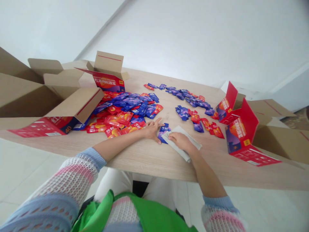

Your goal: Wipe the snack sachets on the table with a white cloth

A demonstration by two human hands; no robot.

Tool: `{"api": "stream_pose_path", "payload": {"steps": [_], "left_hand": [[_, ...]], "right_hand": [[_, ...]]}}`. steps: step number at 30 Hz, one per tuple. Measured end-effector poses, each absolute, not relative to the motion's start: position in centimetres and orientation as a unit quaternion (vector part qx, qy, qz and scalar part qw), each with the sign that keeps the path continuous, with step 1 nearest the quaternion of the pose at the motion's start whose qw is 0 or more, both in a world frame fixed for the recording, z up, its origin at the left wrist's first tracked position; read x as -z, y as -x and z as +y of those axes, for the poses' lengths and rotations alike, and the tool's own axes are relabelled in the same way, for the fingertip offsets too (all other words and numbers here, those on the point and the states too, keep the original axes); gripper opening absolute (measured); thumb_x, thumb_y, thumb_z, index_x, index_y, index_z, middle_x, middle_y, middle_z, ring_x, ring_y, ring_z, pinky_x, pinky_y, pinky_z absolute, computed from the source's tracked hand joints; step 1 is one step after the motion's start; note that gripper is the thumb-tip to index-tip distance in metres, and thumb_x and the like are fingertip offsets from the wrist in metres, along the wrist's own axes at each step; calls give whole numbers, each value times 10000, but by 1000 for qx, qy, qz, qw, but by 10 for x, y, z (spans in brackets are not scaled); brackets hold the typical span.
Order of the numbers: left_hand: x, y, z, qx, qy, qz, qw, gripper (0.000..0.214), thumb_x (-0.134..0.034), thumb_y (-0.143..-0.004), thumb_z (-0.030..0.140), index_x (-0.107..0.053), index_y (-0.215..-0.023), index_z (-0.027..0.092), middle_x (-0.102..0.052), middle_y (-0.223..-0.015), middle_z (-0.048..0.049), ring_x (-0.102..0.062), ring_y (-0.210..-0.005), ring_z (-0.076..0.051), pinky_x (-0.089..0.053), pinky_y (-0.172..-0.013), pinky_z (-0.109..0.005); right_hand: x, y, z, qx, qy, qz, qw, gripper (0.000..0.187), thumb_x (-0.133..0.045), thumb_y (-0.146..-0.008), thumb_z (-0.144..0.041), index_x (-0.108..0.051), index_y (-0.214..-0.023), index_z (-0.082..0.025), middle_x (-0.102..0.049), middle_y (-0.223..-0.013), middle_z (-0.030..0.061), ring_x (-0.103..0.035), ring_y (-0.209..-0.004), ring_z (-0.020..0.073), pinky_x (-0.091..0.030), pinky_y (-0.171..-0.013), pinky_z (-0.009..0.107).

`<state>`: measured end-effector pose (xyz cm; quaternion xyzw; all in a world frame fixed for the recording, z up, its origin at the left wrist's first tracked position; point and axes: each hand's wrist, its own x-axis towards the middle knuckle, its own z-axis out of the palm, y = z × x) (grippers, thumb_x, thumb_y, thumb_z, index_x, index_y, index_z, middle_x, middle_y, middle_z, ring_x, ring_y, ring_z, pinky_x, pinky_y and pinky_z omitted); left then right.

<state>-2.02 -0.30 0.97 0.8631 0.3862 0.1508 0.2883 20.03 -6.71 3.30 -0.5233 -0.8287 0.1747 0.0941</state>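
The left hand (152, 129) lies open on the pale wooden tabletop (145, 158), its fingers (156, 123) released just beside a blue-purple foil sachet (164, 132) at lower centre. The right hand (181, 143) rests flat, unclenched, on a folded white sheet (181, 140) overlapping that sachet. A heap of red and blue sachets (125, 111) spreads behind, left of centre.

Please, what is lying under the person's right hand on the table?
The right hand rests on a folded white sheet, perhaps cloth or paper, whose left end overlaps a blue sachet. The sheet hides whatever is directly beneath the hand and covers part of the sachet.
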Motion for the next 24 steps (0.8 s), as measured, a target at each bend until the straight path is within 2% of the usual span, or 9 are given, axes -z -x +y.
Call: {"api": "stream_pose_path", "payload": {"steps": [5, 7, 10, 12, 15, 18, 21, 24], "left_hand": [[-14, 22, -4, -135, -874, 374, 278, 1294, -784, -430, 641, -116, -1462, 236, -350, -1452, -146, -207, -1337, -409, -97, -1039, -553], [-15, 23, -5, -128, -878, 371, 274, 1250, -773, -448, 653, -152, -1449, 234, -339, -1459, -142, -219, -1332, -400, -102, -1044, -548], [-16, 24, -5, -121, -882, 371, 264, 1224, -764, -456, 667, -174, -1437, 234, -331, -1464, -132, -226, -1331, -384, -84, -1059, -534], [-16, 24, -6, -119, -884, 372, 258, 1204, -760, -459, 674, -192, -1429, 244, -318, -1471, -121, -228, -1333, -371, -76, -1069, -518], [-17, 25, -6, -114, -883, 373, 259, 1187, -754, -466, 680, -197, -1427, 262, -302, -1480, -109, -224, -1336, -364, -84, -1070, -508], [-18, 25, -6, -101, -884, 370, 267, 1212, -745, -482, 683, -142, -1446, 262, -306, -1480, -112, -203, -1342, -369, -76, -1066, -520], [-18, 25, -5, -94, -885, 370, 267, 1248, -734, -494, 687, -81, -1464, 252, -265, -1501, -120, -167, -1355, -379, -59, -1065, -532], [-17, 25, -3, -91, -885, 373, 265, 1339, -734, -485, 691, 41, -1479, 238, -208, -1519, -139, -130, -1367, -393, -37, -1063, -544]], "right_hand": [[-24, -227, -47, -74, 676, -712, 175, 337, -435, -916, -405, -704, -885, -205, -649, -931, 101, -594, -869, 228, -430, -758, 326], [-27, -231, -49, -76, 700, -683, 193, 360, -453, -898, -471, -690, -988, -215, -616, -1028, 105, -577, -910, 235, -437, -787, 350], [-29, -216, -61, -62, 740, -653, 146, 515, -503, -841, -566, -533, -1264, -272, -519, -1211, 126, -489, -1072, 309, -420, -833, 464], [-27, -198, -69, -36, 768, -634, 83, 527, -518, -855, -510, -458, -1324, -278, -468, -1248, 149, -421, -1136, 350, -390, -836, 544], [-20, -180, -73, -40, 767, -638, 62, 386, -465, -912, -316, -469, -1296, -273, -466, -1202, 139, -448, -1096, 297, -411, -829, 456], [-18, -183, -69, -45, 750, -651, 108, 360, -427, -908, -189, -498, -1261, -198, -485, -1144, 138, -494, -1034, 241, -408, -844, 344], [-25, -192, -68, -54, 712, -681, 166, 369, -452, -895, -193, -499, -1260, -164, -494, -1136, 125, -528, -983, 204, -395, -851, 282], [-36, -190, -74, -62, 668, -717, 190, 353, -390, -932, -258, -518, -1250, -176, -536, -1061, 101, -552, -911, 183, -393, -810, 260]]}}
